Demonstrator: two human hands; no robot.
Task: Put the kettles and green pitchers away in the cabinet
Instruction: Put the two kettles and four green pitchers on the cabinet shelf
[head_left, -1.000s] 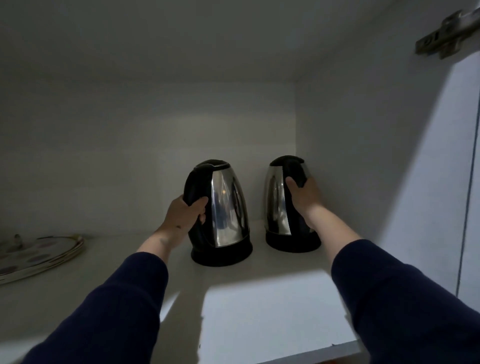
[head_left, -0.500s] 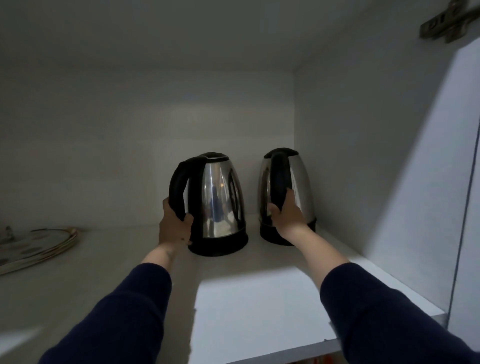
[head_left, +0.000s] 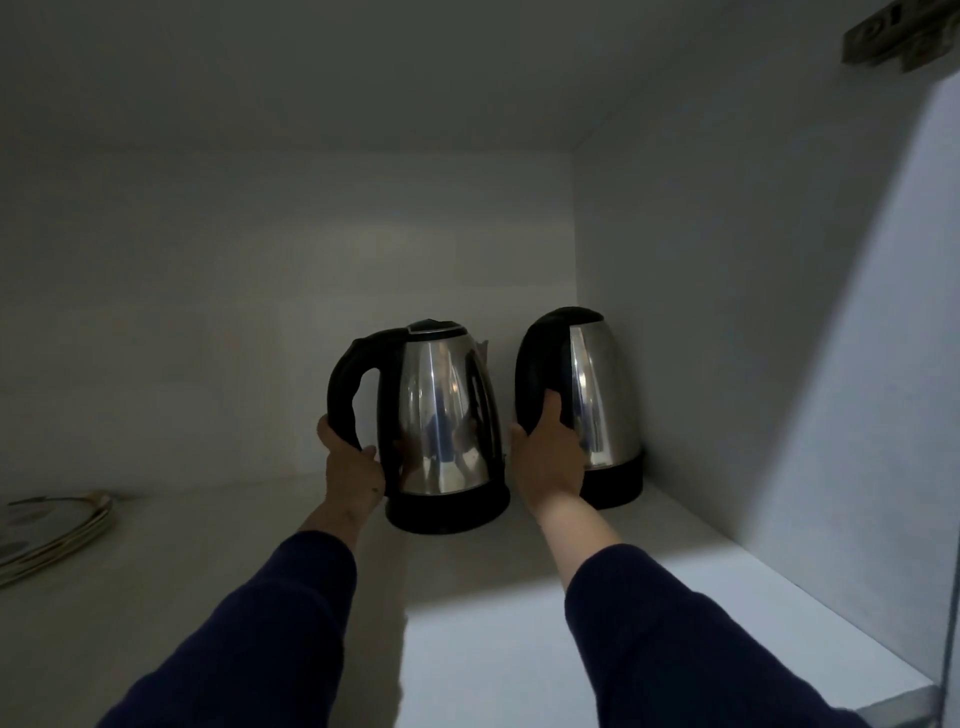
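Head view looks into a white cabinet (head_left: 727, 312), where two steel kettles with black handles, lids and bases stand upright on the shelf (head_left: 493, 649), at the back right. Left kettle (head_left: 441, 421) sits just beside the right kettle (head_left: 597, 405), with a narrow gap between them; the right one stands close to the cabinet's right wall. The person's left hand (head_left: 350, 467) is closed around the lower part of the left kettle's handle, which points left. The right hand (head_left: 548, 457) is wrapped on the black handle side of the right kettle, fingers curled against it. Both forearms reach in from below in dark blue sleeves (head_left: 270, 639). Both kettle bases appear to rest flat on the shelf. A stack of plates (head_left: 52, 525) lies at the far left of the same shelf, well apart from the kettles. A metal hinge (head_left: 904, 31) shows at the top right corner. No green pitcher is in view.
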